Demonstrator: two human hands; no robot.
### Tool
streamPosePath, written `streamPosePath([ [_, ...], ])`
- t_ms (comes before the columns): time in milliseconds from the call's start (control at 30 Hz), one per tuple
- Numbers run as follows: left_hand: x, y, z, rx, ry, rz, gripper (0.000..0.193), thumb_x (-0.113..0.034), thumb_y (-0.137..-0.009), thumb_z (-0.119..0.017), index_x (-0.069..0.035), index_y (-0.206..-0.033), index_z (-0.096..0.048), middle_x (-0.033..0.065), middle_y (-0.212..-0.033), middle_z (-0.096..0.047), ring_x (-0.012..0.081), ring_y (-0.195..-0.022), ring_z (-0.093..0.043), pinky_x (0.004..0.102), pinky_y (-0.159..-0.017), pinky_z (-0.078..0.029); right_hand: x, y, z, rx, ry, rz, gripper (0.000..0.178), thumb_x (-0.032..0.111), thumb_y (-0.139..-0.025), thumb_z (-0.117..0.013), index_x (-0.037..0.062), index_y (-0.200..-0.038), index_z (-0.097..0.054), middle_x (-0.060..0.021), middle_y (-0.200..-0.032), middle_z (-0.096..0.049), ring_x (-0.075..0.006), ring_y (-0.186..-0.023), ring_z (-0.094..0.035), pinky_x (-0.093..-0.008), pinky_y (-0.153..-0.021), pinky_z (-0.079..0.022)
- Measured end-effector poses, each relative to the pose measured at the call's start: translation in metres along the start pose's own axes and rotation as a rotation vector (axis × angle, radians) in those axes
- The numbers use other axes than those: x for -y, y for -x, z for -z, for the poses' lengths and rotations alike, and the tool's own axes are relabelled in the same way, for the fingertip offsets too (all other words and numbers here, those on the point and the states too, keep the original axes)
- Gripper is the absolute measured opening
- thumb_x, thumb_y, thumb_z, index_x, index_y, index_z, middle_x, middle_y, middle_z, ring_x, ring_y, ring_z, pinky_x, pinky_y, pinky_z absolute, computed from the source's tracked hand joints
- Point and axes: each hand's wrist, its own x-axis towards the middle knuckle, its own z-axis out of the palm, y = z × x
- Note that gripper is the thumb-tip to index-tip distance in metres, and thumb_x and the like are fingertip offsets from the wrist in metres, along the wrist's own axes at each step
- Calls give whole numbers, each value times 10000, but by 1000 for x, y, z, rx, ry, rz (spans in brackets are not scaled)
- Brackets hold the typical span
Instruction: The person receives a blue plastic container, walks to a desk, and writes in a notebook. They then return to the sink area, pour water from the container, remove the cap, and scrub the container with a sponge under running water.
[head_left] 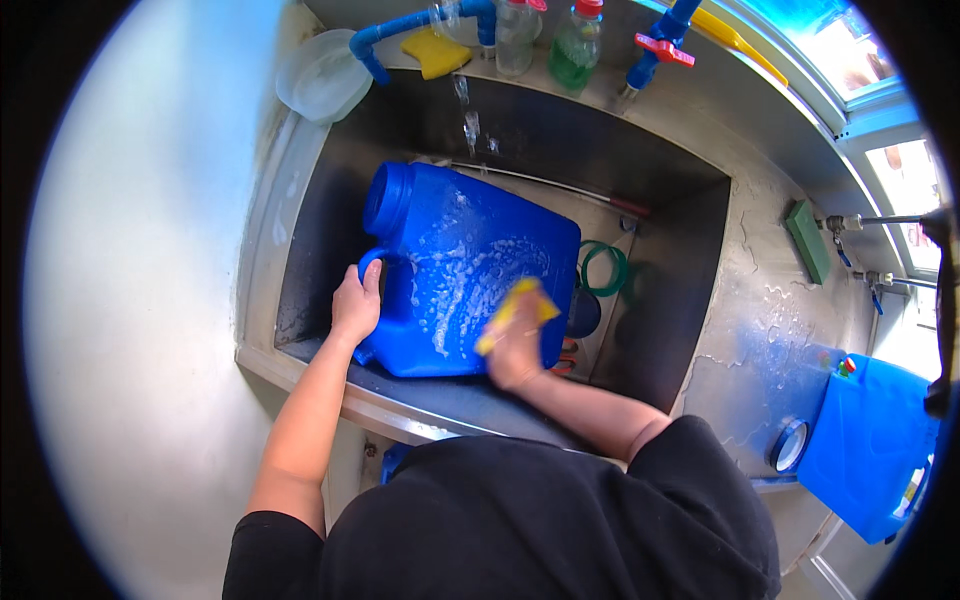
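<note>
A large blue plastic jerrycan lies on its side over the steel sink, its round neck toward the upper left. Streaks of white suds cover its upward face. My left hand is closed round the can's handle at its left end. Against the soapy face, near the lower right, my right hand presses a yellow sponge; that hand is slightly smeared by motion. Beyond the can, water falls from the blue pipe tap into the sink.
Behind the sink stand a clear bottle, a green-liquid bottle, another yellow sponge and a whitish tub. A green ring lies in the basin. On the wet right counter are a green block and another blue jerrycan.
</note>
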Motion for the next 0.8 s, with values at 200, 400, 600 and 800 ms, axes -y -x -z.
streamPosePath([
  [200, 3, 4, 0, 28, 207, 57, 535, -534, -979, -486, -13, -873, -548, 157, -667, -621, 281, -577, -645, 394, -558, -500, 31, -143, -12, -489, 14, 562, 559, 237, -932, -556, -7, -1411, -401, -249, -1428, -446, -373, -1336, -421, -449, -1115, -334],
  [400, -7, 6, -2, 56, 190, 23, 483, -501, -985, -497, -42, -843, -549, 103, -595, -589, 232, -528, -625, 371, -553, -495, -84, -176, 69, -348, 17, -310, 277, 323, -907, -600, 115, -1055, -707, -146, -1056, -679, -322, -1024, -636, -431, -915, -485],
  [600, 9, -4, -7, 45, 84, 44, 502, -507, -991, -469, -20, -910, -562, 197, -766, -644, 359, -721, -653, 441, -693, -506, 66, -122, 1, -564, 97, 625, 601, 274, -925, -559, 104, -1469, -367, -180, -1418, -423, -386, -1277, -412, -507, -1051, -332],
  [800, 14, -19, -4, 12, 10, 23, 524, -513, -993, -446, -6, -1017, -576, 275, -933, -656, 464, -920, -620, 497, -829, -478, -62, 29, -6, -102, 133, 306, 568, 273, -878, -661, 88, -1383, -479, -216, -1252, -503, -388, -1191, -461, -551, -1024, -334],
])
